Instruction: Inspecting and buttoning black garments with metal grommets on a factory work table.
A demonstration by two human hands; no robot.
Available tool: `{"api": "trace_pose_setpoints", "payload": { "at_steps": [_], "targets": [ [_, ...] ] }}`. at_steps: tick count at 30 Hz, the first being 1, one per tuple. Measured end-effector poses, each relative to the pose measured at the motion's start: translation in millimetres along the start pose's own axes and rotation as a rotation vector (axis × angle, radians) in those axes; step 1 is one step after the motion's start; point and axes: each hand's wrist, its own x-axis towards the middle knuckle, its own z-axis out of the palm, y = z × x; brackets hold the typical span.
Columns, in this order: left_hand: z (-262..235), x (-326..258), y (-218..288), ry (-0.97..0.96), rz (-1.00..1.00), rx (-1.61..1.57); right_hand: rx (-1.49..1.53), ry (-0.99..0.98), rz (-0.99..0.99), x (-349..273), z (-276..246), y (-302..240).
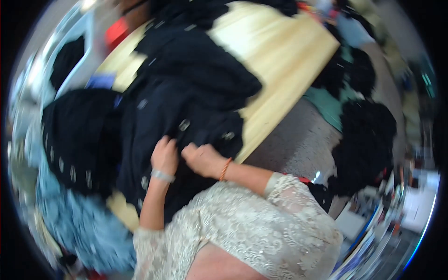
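Motion blur smears the black garment (186,88), seam detail hard to read; it lies on one wooden table (280,56), near edge mostly covered. Two hands on it, close together but apart: left hand (164,157) and right hand (204,159) both curled narrow, backs up, pinching its cloth, tips hidden. Forearms (153,205) angle in from below, one pale bracelet (162,176), one orange bracelet (225,169). At least two metal fittings (184,125) just beyond the hands, shape unclear; one light-blue fabric pile (86,228) at left, partly hidden
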Motion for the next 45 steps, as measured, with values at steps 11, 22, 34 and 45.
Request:
{"api": "trace_pose_setpoints", "payload": {
  "at_steps": [11, 22, 34, 45],
  "targets": [
    [1.7, -0.1, -26.0, -0.292, -0.414, -1.106, 0.317, 0.202, 0.017, -11.5, -2.8, -4.2],
    [-11.6, -6.6, -10.1, -0.625, -0.193, -0.969, 0.256, 0.277, 0.140, -35.4, 9.0, -0.1],
    [-17.6, -21.6, 12.9, -0.227, 0.093, -0.618, 0.417, 0.113, 0.076, -36.9, 7.4, 6.7],
    [-17.6, -36.8, 6.6, -0.200, -0.180, -0.753, 0.647, 0.163, 0.133, -28.3, -2.3, 0.0]
  ]
}}
